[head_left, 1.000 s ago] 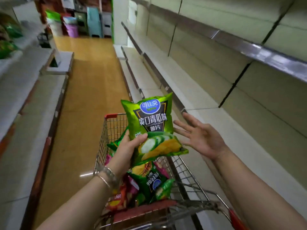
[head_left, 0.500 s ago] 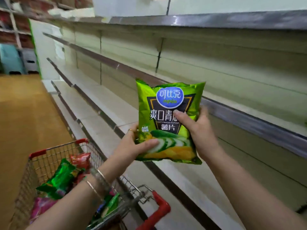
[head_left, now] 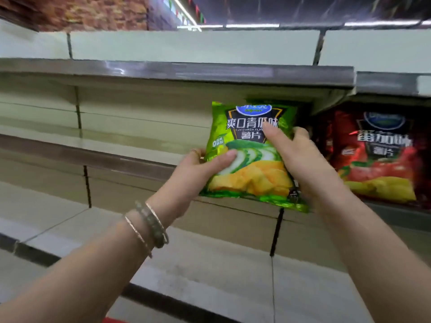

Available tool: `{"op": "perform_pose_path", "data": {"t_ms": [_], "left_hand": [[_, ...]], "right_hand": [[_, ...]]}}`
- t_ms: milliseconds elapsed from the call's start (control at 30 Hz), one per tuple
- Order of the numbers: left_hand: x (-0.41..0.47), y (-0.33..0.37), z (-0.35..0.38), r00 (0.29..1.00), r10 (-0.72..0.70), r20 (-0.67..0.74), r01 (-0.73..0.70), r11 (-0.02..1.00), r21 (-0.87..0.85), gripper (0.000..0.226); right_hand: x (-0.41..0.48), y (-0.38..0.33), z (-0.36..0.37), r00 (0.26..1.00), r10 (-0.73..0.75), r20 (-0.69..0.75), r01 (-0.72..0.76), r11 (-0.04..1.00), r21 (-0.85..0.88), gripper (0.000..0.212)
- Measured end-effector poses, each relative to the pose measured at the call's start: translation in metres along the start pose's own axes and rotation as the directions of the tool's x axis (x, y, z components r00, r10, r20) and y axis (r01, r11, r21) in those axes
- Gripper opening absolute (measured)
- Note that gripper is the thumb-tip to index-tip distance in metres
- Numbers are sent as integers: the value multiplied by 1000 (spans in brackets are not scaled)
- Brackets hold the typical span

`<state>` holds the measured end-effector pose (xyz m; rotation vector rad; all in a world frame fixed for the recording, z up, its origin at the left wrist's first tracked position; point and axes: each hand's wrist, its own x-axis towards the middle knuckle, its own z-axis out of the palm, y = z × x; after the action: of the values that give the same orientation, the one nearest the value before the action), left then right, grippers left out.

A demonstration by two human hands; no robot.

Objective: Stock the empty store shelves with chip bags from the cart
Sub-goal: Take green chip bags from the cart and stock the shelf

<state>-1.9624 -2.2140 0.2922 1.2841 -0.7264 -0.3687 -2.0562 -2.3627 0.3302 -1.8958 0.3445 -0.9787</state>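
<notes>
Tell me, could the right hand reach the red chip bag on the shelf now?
Probably yes: the red bag stands just beside the right hand, nothing between, but that hand grips the green bag and must release first.

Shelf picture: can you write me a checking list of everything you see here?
Surface: shelf, pale, with a metal front edge.
Job's things: green chip bag, held upright at the shelf; red chip bag stands to its right.
Clutter: nothing seen.
Grips: left hand grips the green chip bag's lower left; right hand grips its right side.
Cables: nothing seen.
Surroundings: more shelves above and below; ceiling lights; bracelets on the left wrist.
</notes>
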Motion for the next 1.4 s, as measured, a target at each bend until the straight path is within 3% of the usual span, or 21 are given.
{"op": "perform_pose_path", "data": {"t_ms": [167, 333, 467, 567, 667, 767, 867, 967, 1100, 1267, 1400], "left_hand": [[48, 7, 30, 995, -16, 96, 5, 993, 118, 54], [96, 2, 43, 989, -19, 148, -2, 990, 141, 58], [116, -8, 47, 981, -69, 181, 29, 976, 217, 53], [125, -15, 51, 980, -60, 190, 1, 955, 298, 55], [126, -17, 52, 977, -66, 202, -5, 944, 331, 59], [119, -15, 48, 974, -88, 208, 4, 928, 374, 63], [104, -14, 41, 981, -77, 176, 6, 927, 375, 75], [82, -14, 33, 997, 3, 73, -32, 914, 404, 82], [39, -20, -4, 971, 188, -147, -116, 911, 396, 67], [-27, -40, -90, 886, 208, -415, 28, 868, 496, 40], [-80, -51, -165, 771, 161, -616, 207, 851, 482, 33]], "right_hand": [[22, 5, -21, 992, 80, -100, -91, 990, -110, 76], [64, 18, -24, 984, 136, -115, -131, 990, 52, 52], [76, 29, -16, 978, 166, -124, -161, 986, 44, 91], [79, 44, -14, 976, 163, -143, -159, 986, 40, 90], [81, 53, -11, 974, 152, -167, -162, 985, -51, 87], [69, 45, -9, 962, 155, -223, -219, 929, -298, 85], [42, 27, 2, 947, -111, -301, -38, 892, -450, 78], [18, 14, 28, 896, -367, -249, 265, 893, -365, 58], [3, 9, 80, 876, -464, -132, 442, 882, -163, 44], [-24, 7, 174, 910, -395, 129, 382, 917, 116, 39], [-61, -6, 255, 870, -386, 306, 309, 911, 273, 37]]}}
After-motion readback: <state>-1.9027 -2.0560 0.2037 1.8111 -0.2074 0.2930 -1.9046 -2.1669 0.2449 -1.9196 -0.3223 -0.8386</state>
